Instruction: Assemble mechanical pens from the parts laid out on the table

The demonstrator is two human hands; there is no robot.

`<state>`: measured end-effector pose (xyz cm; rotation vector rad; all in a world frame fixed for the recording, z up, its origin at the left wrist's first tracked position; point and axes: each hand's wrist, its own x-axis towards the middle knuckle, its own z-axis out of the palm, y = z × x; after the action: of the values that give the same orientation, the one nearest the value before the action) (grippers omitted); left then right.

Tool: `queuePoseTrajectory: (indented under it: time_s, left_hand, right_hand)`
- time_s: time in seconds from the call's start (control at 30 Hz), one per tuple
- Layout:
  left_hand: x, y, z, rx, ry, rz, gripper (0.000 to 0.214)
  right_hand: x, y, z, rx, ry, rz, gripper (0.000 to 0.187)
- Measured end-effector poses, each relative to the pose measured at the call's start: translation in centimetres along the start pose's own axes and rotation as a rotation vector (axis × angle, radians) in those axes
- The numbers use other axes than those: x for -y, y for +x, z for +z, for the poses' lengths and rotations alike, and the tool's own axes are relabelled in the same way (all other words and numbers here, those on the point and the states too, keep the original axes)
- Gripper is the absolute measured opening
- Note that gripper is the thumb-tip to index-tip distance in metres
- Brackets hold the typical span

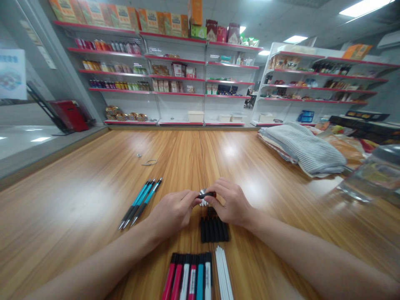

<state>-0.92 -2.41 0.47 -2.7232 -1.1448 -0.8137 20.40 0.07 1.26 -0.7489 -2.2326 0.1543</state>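
Note:
Above the middle of the table, my left hand point(173, 209) and my right hand point(230, 203) pinch opposite ends of a short dark pen part point(206, 195). It looks like a black pen grip, and a reddish bit shows at its right end. Behind and just below my fingers lie small white and silver pen pieces point(203, 201), partly covered. Nearer to me is a row of black pen grips point(214, 229). Closer still are red, white and blue pen barrels point(193, 275) with black tops, beside a bundle of white refills point(223, 273). Three assembled blue pens point(142, 202) rest left of my left hand.
A thin ring-shaped loop point(150, 162) and a tiny silver piece point(138, 155) lie farther back on the wooden table point(93, 175). Folded striped cloths point(303, 146) and a clear container point(371, 173) stand at the right. Stocked shelves point(175, 76) rise beyond the far edge.

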Motion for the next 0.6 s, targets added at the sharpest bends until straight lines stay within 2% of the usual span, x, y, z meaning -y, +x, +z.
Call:
queuePoseTrajectory:
  time_s: [0.13,0.23,0.47,0.6]
  left_hand:
    - [0.06,0.14,0.09,-0.030,-0.007,0.024,0.015]
    - [0.00,0.19,0.07,-0.066,-0.018,0.000,0.015]
    - [-0.01,0.14,0.14,-0.078,-0.032,0.031,0.014]
    - [0.08,0.01,0.36,-0.092,-0.023,0.038,0.012]
  right_hand:
    - [-0.17,-0.03,-0.07,-0.008,-0.011,0.034,0.022]
    - [0.02,-0.03,-0.16,-0.039,0.037,0.027,0.010]
    - [0.29,-0.18,-0.01,-0.057,0.107,0.066,0.011]
    - [0.33,-0.31,0.22,-0.081,0.160,0.071,0.024]
